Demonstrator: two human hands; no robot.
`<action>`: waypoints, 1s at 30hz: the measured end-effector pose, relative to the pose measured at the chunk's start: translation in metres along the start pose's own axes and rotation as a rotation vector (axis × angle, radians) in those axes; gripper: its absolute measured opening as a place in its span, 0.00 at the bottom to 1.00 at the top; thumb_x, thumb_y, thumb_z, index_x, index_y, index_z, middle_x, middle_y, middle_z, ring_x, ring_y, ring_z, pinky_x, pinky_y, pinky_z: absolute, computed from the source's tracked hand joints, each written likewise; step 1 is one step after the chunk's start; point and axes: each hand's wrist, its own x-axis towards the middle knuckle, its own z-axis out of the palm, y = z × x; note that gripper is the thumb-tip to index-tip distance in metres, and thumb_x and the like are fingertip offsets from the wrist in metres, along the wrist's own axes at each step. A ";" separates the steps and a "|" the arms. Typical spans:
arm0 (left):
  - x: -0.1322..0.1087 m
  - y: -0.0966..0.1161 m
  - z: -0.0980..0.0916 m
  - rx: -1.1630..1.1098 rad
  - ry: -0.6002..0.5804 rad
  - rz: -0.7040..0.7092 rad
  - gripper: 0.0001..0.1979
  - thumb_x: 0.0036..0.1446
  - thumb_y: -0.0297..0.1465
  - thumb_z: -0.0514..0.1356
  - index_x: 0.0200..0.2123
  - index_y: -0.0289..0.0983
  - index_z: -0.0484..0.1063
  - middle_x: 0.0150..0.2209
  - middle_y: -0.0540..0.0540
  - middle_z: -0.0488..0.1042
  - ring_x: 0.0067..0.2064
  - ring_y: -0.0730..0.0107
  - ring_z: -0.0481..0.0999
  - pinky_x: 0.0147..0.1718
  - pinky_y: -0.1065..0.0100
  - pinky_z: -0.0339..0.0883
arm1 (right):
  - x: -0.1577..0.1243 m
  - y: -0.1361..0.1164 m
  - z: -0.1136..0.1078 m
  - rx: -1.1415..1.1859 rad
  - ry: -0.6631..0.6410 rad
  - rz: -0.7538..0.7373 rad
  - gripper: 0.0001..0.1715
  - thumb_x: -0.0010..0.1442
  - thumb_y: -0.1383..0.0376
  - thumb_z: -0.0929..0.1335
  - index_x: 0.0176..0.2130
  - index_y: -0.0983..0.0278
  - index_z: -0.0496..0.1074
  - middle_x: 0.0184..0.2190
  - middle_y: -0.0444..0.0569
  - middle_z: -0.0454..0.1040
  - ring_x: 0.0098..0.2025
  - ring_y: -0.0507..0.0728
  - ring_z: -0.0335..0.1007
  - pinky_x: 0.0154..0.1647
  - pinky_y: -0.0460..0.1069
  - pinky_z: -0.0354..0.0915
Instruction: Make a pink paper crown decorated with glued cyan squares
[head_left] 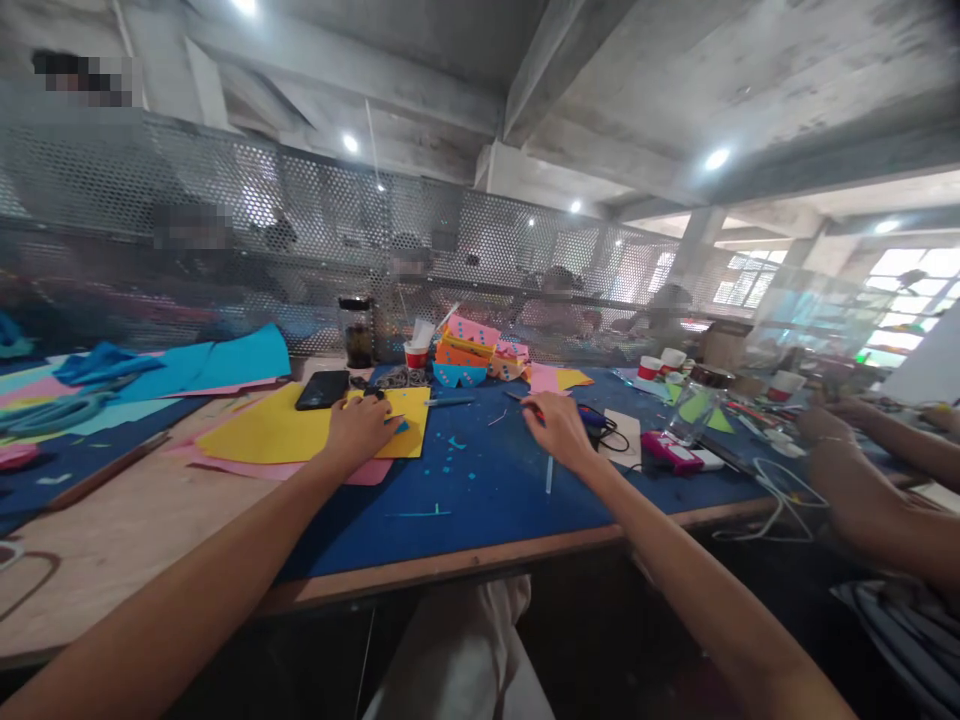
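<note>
My left hand (361,430) rests over the yellow sheet (259,428), fingers curled and closed on a small blue piece (402,426), mostly hidden under them. A black phone (322,390) lies just left of that hand. Across the blue mat (480,510), my right hand (556,425) is closed in a pinch on a thin dark-tipped tool (513,396); its kind is unclear. To the right of its wrist is a blue tool (595,422) with a black cord. Small blue paper scraps (453,442) and a translucent stick (549,475) lie between and near the hands.
Folded pink, orange and blue paper pieces (466,352) stack at the back by a red-and-white cup (415,354) and a dark jar (356,330). Blue sheets (217,365) lie left. A glass jar (694,405), pink box (673,452) and another person's arms (862,490) are right.
</note>
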 end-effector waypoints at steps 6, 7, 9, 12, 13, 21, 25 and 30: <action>0.000 -0.002 0.001 0.002 -0.011 -0.003 0.20 0.62 0.43 0.54 0.42 0.37 0.79 0.47 0.33 0.79 0.52 0.42 0.75 0.50 0.49 0.63 | 0.040 -0.094 0.029 0.151 -0.253 -0.376 0.21 0.65 0.51 0.69 0.51 0.61 0.73 0.48 0.48 0.78 0.50 0.56 0.73 0.47 0.48 0.62; -0.001 -0.002 0.000 0.000 -0.009 -0.001 0.20 0.62 0.43 0.54 0.42 0.37 0.79 0.47 0.33 0.79 0.52 0.42 0.75 0.50 0.49 0.63 | 0.044 -0.106 0.034 0.148 -0.273 -0.407 0.23 0.64 0.50 0.69 0.51 0.62 0.73 0.48 0.49 0.78 0.50 0.57 0.73 0.46 0.49 0.63; -0.001 -0.002 0.000 -0.006 -0.003 0.003 0.20 0.62 0.43 0.54 0.42 0.36 0.79 0.46 0.32 0.80 0.51 0.42 0.76 0.49 0.50 0.64 | 0.051 -0.122 0.043 0.126 -0.295 -0.443 0.24 0.64 0.50 0.70 0.51 0.63 0.73 0.49 0.52 0.77 0.51 0.59 0.72 0.46 0.50 0.62; -0.001 -0.002 -0.001 -0.022 0.012 0.002 0.19 0.62 0.43 0.54 0.42 0.36 0.79 0.45 0.32 0.80 0.50 0.42 0.76 0.48 0.51 0.64 | 0.056 -0.134 0.053 0.082 -0.314 -0.473 0.21 0.64 0.54 0.71 0.51 0.64 0.73 0.48 0.53 0.77 0.50 0.60 0.71 0.46 0.52 0.61; -0.001 -0.001 -0.001 -0.029 0.018 0.000 0.19 0.62 0.43 0.54 0.41 0.36 0.79 0.45 0.33 0.80 0.50 0.42 0.77 0.48 0.51 0.64 | 0.057 -0.135 0.055 0.069 -0.316 -0.482 0.19 0.64 0.55 0.71 0.50 0.64 0.74 0.47 0.53 0.77 0.50 0.60 0.71 0.47 0.53 0.60; 0.003 0.003 -0.007 -0.137 0.139 -0.013 0.17 0.62 0.38 0.56 0.48 0.38 0.77 0.49 0.35 0.79 0.52 0.46 0.76 0.51 0.52 0.64 | 0.065 -0.138 0.057 0.000 -0.254 -0.510 0.12 0.71 0.64 0.63 0.42 0.66 0.74 0.44 0.56 0.76 0.49 0.60 0.67 0.49 0.54 0.57; 0.006 0.004 -0.013 -0.215 0.249 -0.017 0.19 0.63 0.35 0.55 0.55 0.36 0.73 0.53 0.35 0.77 0.54 0.47 0.74 0.52 0.52 0.64 | 0.075 -0.141 0.058 0.002 -0.180 -0.408 0.13 0.71 0.65 0.61 0.43 0.67 0.74 0.44 0.56 0.76 0.48 0.60 0.68 0.46 0.52 0.58; 0.011 0.001 -0.021 -0.318 0.303 0.102 0.20 0.68 0.38 0.48 0.50 0.37 0.76 0.52 0.39 0.78 0.55 0.55 0.73 0.54 0.58 0.64 | 0.082 -0.141 0.057 0.054 -0.108 -0.267 0.12 0.70 0.66 0.61 0.45 0.66 0.73 0.44 0.54 0.77 0.45 0.57 0.72 0.42 0.49 0.61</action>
